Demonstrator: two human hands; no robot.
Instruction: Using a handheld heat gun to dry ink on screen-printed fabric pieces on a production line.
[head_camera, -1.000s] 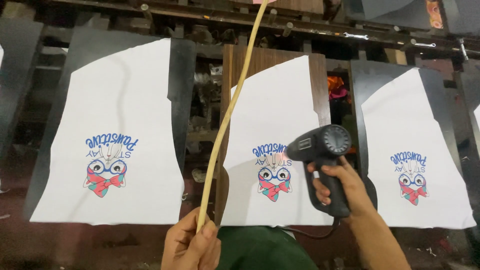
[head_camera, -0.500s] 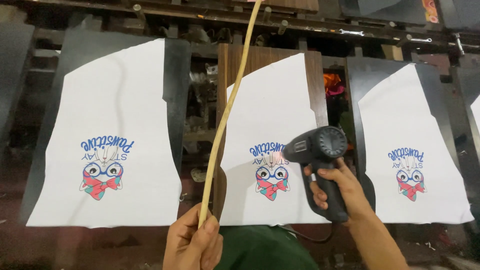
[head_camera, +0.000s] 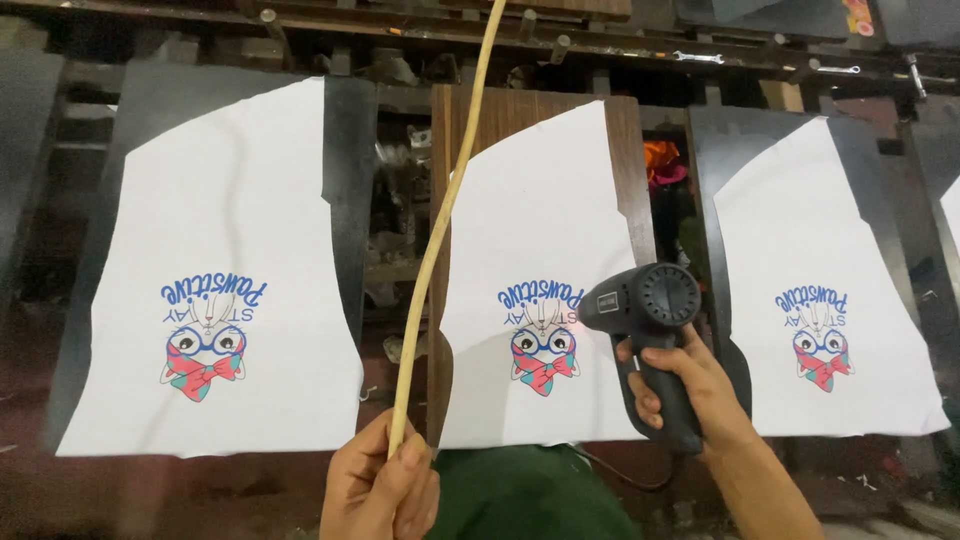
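My right hand (head_camera: 690, 395) is wrapped tight around the handle of a black heat gun (head_camera: 645, 330). The heat gun is dark all over. It has a round back with little slots in it, and a fat short nose. The nose points left, at the picture on the middle white cloth piece (head_camera: 545, 290). The gun is just above the cloth, near its bottom edge. A black cord (head_camera: 620, 478) hangs down from the handle.

My left hand (head_camera: 380, 490) is shut in a fist around the bottom end of a long thin stick (head_camera: 440, 225). The stick is pale yellow and a bit bent. It goes up and leans to the right, all the way past the top of the view. It runs between the left cloth and the middle cloth.

The middle cloth lies flat on a brown wooden board (head_camera: 630, 170). Its picture is a bunny face with blue glasses and a red and green bow, with blue curly writing over it.

There is a left white cloth piece (head_camera: 220, 260) on a dark board (head_camera: 350, 180), and a right white cloth piece (head_camera: 810, 270) on another dark board (head_camera: 725, 180). Both have the same bunny picture. Something green (head_camera: 520, 495) is right below me, between my arms.
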